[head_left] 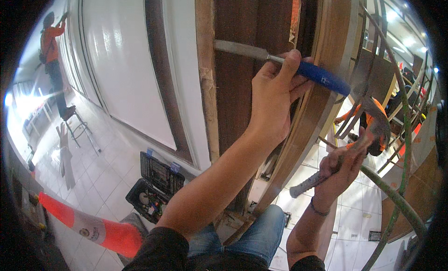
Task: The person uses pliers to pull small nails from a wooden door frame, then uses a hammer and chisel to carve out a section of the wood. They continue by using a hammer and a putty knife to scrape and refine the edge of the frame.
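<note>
My left hand (275,93) is closed round a wood chisel (242,50), thumb laid along the neck of its blue handle. The chisel lies nearly level, its flat blade pointing left, the tip against the edge of a wooden door frame post (207,84). To the right and lower, my right hand (343,170) grips a hammer (308,184) by its handle. The metal head is raised, slightly blurred, a short way from the end of the chisel's handle and apart from it.
A dark open toolbox (156,182) and an orange-white traffic cone (93,226) stand on the tiled floor at left. Green metal scaffold tubes (396,196) cross at right. One person (52,52) stands on a stool at far left; another person in orange (373,112) bends down behind the scaffold.
</note>
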`<state>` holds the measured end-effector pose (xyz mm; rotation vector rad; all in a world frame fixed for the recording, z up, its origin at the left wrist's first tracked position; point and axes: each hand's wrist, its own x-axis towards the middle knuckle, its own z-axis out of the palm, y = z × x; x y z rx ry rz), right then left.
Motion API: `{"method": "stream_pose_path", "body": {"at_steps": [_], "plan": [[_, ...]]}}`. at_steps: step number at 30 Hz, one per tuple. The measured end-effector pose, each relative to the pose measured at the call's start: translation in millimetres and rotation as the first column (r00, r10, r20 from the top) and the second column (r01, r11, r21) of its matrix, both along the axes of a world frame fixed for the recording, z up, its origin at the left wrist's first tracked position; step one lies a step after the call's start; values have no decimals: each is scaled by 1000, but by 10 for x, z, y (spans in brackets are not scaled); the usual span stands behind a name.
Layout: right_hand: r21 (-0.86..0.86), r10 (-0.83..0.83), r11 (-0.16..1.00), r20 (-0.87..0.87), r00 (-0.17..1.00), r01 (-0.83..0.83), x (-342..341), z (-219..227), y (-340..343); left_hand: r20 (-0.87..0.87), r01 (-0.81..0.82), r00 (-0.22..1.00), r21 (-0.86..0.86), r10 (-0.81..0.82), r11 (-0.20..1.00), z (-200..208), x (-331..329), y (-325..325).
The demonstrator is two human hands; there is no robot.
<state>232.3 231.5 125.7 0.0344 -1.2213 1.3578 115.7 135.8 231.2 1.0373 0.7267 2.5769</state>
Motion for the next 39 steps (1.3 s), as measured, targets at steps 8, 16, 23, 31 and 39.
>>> {"method": "stream_pose_path", "body": {"at_steps": [8,16,23,31,39], "plan": [[-40,122,992,36,992,-121,29,8,-17,-5,23,1000,11,-23,1000,1,-27,-16],[85,107,990,82,991,-114,89,-21,84,-4,11,1000,-3,-11,1000,9,-14,-29],[-14,48,999,55,997,-47,-54,-65,-104,9,37,999,5,-37,999,-14,-71,-57],[-36,167,985,42,985,-166,-66,-9,-109,5,38,999,39,-38,999,2,-78,-34],[-57,147,987,-10,989,-147,-109,-63,-162,24,33,999,23,-33,999,10,-69,-19]]}}
